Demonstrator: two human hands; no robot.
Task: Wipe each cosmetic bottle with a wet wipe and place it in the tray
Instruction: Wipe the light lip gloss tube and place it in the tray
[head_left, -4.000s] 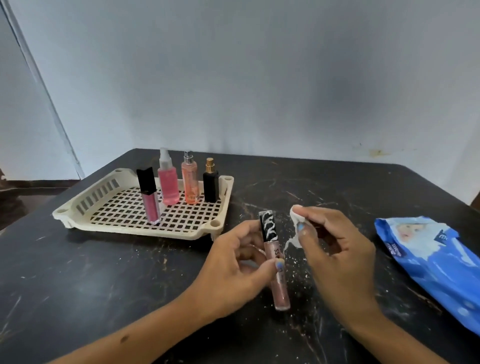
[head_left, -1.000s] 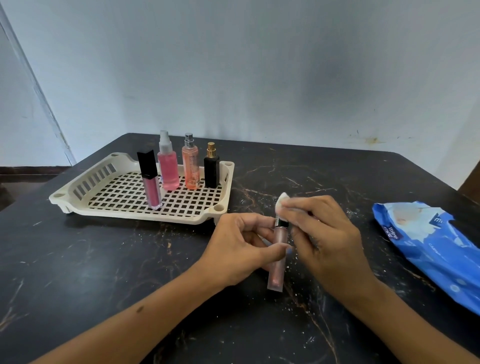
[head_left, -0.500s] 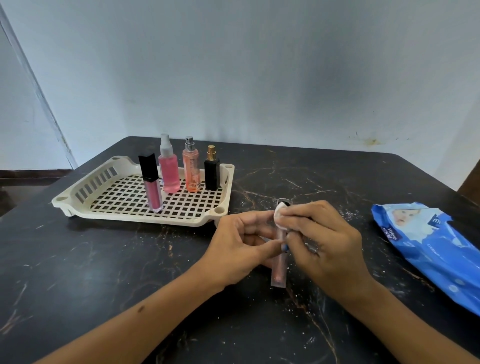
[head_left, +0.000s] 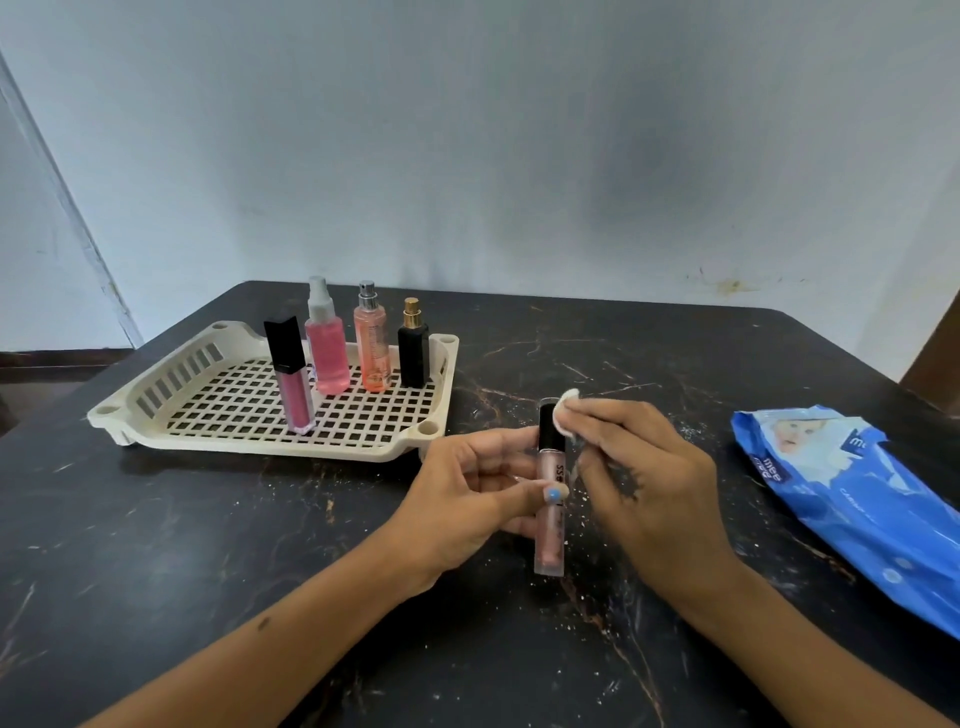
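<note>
A pale pink lip gloss tube with a black cap is held upright above the dark marbled table, near centre. The left hand pinches its middle between thumb and curled fingers. The right hand pinches a small white wipe against the cap. Far left, a cream slotted tray holds four bottles upright. A blue wipes pack lies right.

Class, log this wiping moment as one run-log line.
step: wiping | left hand: holds lip gloss tube upright | right hand: presses wet wipe on cap | tray: four bottles
</note>
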